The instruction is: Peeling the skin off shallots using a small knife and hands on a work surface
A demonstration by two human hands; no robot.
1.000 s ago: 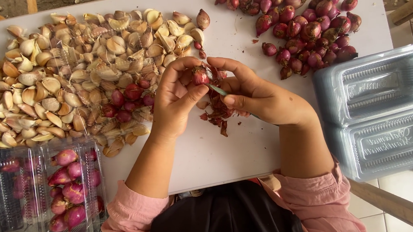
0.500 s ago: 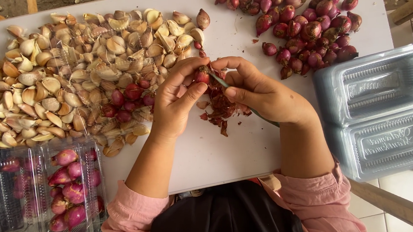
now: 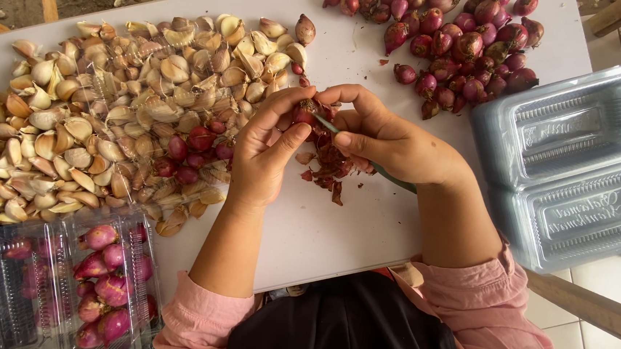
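At centre, worktop: white worktop [image 3: 365,229] carrying everything.
Garlic pile: garlic cloves [image 3: 111,102] heaped at 9 o'clock of the hands.
Raw shallots: unpeeled shallots [image 3: 465,39] piled at 1 o'clock.
Trays: empty clear trays [image 3: 573,164] at 3 o'clock; clear box of peeled shallots [image 3: 102,284] at 7 o'clock.
Left hand [image 3: 264,157]: grip pinches a small shallot [image 3: 306,113].
Right hand [image 3: 393,140]: grip clenched on a green-handled knife [image 3: 387,174], blade at the shallot.
Peels: red skins [image 3: 329,168] beneath the hands.

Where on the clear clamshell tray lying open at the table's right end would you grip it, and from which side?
Grip the clear clamshell tray by its outer long rim, coming from the right. It overhangs the white table there, so that edge is free, while the shallots probably crowd its far left corner.
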